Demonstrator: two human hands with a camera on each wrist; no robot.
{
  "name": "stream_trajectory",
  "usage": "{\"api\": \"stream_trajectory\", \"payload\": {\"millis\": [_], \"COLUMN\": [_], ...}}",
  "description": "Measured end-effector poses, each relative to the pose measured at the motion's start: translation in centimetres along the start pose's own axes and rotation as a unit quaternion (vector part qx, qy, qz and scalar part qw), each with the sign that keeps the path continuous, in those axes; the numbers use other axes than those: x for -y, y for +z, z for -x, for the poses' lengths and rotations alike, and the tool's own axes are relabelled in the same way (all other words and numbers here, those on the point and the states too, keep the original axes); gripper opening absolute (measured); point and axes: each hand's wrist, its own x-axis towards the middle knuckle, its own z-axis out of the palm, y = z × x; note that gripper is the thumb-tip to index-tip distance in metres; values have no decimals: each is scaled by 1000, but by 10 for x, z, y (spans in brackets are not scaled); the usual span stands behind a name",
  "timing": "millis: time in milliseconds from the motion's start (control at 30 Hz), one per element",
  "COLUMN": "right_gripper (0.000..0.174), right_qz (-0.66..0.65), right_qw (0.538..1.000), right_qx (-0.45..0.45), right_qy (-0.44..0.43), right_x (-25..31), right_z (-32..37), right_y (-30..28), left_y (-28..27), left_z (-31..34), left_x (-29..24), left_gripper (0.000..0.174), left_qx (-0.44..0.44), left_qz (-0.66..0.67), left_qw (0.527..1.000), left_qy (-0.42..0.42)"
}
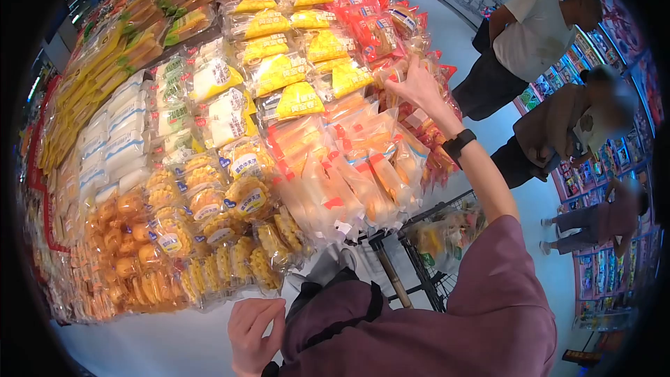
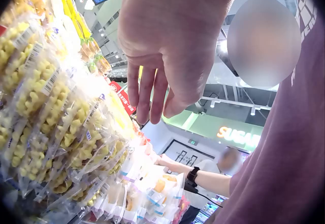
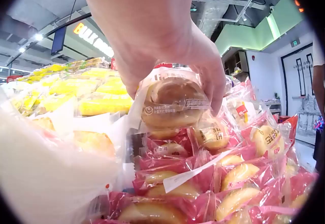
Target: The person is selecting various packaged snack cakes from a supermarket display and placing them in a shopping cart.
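Note:
My right hand [image 1: 421, 89] reaches out to the far right part of the display. In the right wrist view its thumb and fingers grip a round pastry in a clear printed wrapper [image 3: 172, 104] from both sides. Below that lie rows of similar round pastries in pink-edged wrappers [image 3: 238, 175]. Close to my body, my left hand [image 1: 255, 331] hangs loosely with nothing in it, fingers slightly bent. It is nearest to the bagged yellow waffle-like pastries [image 1: 244, 258] at the display's front edge.
Bags of long bread [image 1: 324, 192] and yellow-labelled packs [image 1: 279, 73] fill the middle of the display. A dark wire cart [image 1: 426, 265] stands at its right front corner. Several people, one in a white shirt [image 1: 534, 35], stand in the aisle by the right shelves [image 1: 614, 251].

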Motion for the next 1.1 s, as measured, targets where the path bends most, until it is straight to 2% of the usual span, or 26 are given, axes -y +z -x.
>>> {"api": "stream_trajectory", "payload": {"millis": [33, 133, 233, 333, 467, 533, 600, 667, 700, 767, 833, 900, 933, 967, 1000, 1033, 1067, 1100], "right_gripper": [106, 104, 105, 109, 115, 97, 74, 42, 30, 33, 39, 40, 42, 39, 39, 37, 34, 30], "right_qz": [-3, 13, 25, 38, 28, 38, -18, -126, -168, -169, -175, -236, -249, -261, -265, -306, -328, -352], "right_qw": [1000, 999, 999, 998, 997, 998, 995, 984, 974, 970, 962, 941, 935, 924, 910, 880, 857, 858], "right_qx": [-21, 42, 17, 35, 24, -23, -92, -118, -143, -157, -154, -115, -91, -10, 60, 123, 181, 209], "right_qy": [-2, 5, -32, -44, -64, -44, -18, 48, 45, 74, 139, 215, 234, 278, 312, 342, 353, 310], "right_x": [9, 18, -1, -7, -12, -3, -3, -7, -19, -22, -42, -47, -49, -54, -33, -21, -8, -10], "right_z": [1, 6, 11, 11, 12, 27, 53, 98, 124, 187, 254, 325, 361, 397, 418, 440, 455, 477], "right_y": [-4, -6, 22, 27, 5, -28, -54, -70, -67, -67, -45, -23, -7, 3, 5, 13, 17, 31], "left_y": [-1, 0, -1, 0, 2, 5, 10, 14, 18, 29, 45, 78, 96, 116, 141, 164, 181, 200], "left_z": [0, 1, 3, 2, 2, 5, 8, 6, 2, -9, -22, -30, -33, -36, -35, -34, -36, -36], "left_x": [0, 2, 10, 10, 8, 8, 10, 9, 7, 1, -5, -6, -9, -12, -13, -17, -24, -30], "left_gripper": [26, 26, 27, 28, 26, 25, 25, 27, 27, 28, 33, 34, 33, 33, 33, 33, 34, 35], "left_qx": [-2, -4, 7, 3, 12, 13, 20, 40, 55, 86, 158, 193, 239, 284, 318, 349, 394, 437], "left_qz": [-1, -5, 13, 12, 32, 49, 60, 81, 96, 126, 135, 167, 157, 145, 125, 102, 77, 51], "left_qw": [1000, 1000, 1000, 1000, 999, 999, 998, 996, 994, 988, 976, 959, 949, 937, 926, 915, 895, 873], "left_qy": [-1, 4, 8, 17, 8, -4, -1, 4, 13, 33, 69, 120, 131, 140, 160, 176, 196, 210]}}
